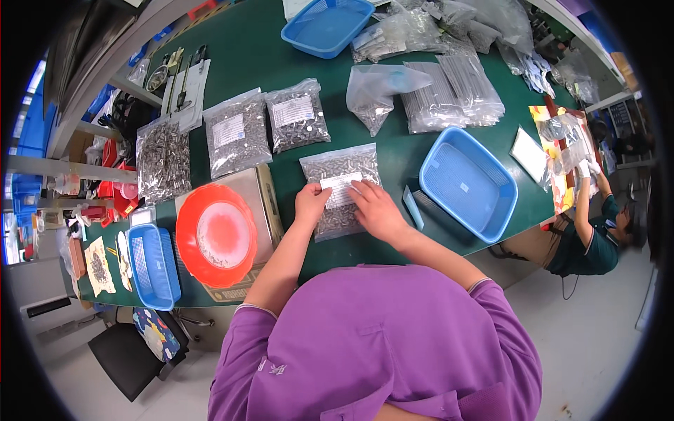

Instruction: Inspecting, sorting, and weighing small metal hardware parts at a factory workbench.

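In front of me a clear zip bag (330, 166) full of small grey metal parts lies flat on the green table. A white printed label (340, 188) is on its upper middle. My left hand (312, 204) pinches the label's left edge between thumb and fingers. Bent over the label's right side, my right hand (378, 210) has its fingertips on it and its palm over the bag's edge. Whether the label is stuck down or loose, I cannot tell. Two labelled bags of similar parts, one larger (239, 151) and one smaller (298, 133), lie beyond to the left.
An orange-red basin (186, 224) sits on a scale (270, 203) at left. Blue baskets stand right (502, 186), far (326, 52) and left (168, 281). Empty plastic bags (449, 91) lie far right, near a partly filled bag (372, 105). Another person (590, 242) works at right.
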The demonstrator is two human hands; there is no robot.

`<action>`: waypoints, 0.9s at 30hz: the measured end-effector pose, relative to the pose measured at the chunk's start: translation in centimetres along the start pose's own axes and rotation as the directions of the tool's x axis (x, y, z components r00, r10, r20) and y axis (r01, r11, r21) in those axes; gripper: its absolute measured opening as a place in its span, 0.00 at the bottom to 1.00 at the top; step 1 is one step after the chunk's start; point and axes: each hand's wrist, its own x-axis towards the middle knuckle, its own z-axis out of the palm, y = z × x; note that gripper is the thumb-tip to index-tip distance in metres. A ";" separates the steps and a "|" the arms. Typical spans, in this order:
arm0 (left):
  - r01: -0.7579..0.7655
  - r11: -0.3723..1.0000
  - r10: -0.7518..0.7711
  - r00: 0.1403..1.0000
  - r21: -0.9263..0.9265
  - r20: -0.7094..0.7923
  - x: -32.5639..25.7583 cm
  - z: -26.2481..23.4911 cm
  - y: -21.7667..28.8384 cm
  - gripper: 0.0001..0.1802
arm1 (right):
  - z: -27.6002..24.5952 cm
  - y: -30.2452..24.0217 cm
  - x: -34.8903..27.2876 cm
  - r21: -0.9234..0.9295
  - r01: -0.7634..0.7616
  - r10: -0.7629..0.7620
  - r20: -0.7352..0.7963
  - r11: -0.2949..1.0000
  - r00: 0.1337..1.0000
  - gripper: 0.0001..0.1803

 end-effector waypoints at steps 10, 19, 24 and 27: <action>-0.072 0.873 0.159 0.977 0.483 -0.142 -2.0 1.3 2.3 0.13 | 2.0 0.5 0.1 -0.105 0.059 -0.054 0.054 0.993 0.997 0.35; -0.456 0.332 0.676 0.726 0.826 0.129 -4.1 1.6 4.4 0.38 | 2.5 -0.1 1.8 -0.155 0.142 -0.142 0.010 0.978 0.990 0.36; -0.497 0.260 0.490 0.807 0.828 0.331 -3.9 1.3 2.0 0.38 | 3.6 1.5 2.0 -0.089 0.138 -0.126 0.126 0.986 0.984 0.40; -0.503 0.259 0.479 0.808 0.825 0.343 -3.8 0.9 1.1 0.38 | 4.4 1.7 1.6 -0.110 0.086 -0.068 0.155 0.990 0.986 0.41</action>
